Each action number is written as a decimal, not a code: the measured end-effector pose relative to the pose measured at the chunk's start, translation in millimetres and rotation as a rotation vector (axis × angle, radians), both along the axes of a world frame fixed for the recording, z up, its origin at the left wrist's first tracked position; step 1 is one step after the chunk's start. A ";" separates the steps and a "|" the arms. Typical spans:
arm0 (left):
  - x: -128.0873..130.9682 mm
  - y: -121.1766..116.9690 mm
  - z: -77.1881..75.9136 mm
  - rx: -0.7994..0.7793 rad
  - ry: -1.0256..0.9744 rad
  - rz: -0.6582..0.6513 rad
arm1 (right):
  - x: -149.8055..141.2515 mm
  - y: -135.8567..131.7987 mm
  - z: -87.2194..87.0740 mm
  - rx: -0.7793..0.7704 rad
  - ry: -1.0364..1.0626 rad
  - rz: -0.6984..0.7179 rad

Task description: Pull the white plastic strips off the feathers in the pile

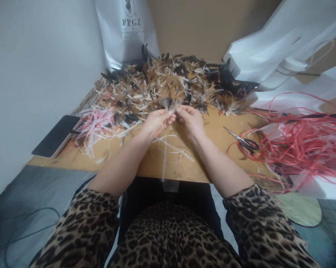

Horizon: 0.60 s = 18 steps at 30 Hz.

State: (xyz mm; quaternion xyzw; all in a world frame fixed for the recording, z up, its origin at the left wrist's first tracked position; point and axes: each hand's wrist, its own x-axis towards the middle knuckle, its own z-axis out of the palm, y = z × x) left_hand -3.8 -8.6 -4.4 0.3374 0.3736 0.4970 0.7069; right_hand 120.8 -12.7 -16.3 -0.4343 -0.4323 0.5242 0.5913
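Both my hands meet over the table, just in front of a large heap of brown, black and white feathers [162, 82]. My left hand [159, 122] has its fingers closed in a pinch at the base of a small grey-white feather [168, 102]. Thumb and forefinger of my right hand [190, 120] are pressed together at the right side of the same feather. Below the hands, thin white strips [165, 152] lie on the wooden table [148, 167], one reaching the front edge.
A phone [56, 136] lies at the left beside pink and white strips [96, 124]. Scissors [242, 140] rest on the right, near a tangled pile of red cords [304, 145]. Behind the feathers stands a white printed bag [128, 41]. White sheeting [271, 48] fills the back right.
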 end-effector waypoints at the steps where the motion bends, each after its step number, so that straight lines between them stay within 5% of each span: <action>1: -0.3 -0.2 0.1 0.020 0.005 -0.006 | 0.7 -1.0 1.6 0.000 0.048 -0.005; 18: -4.8 5.8 -10.1 0.235 0.198 -0.105 | 3.4 -1.1 -5.4 0.090 0.165 0.021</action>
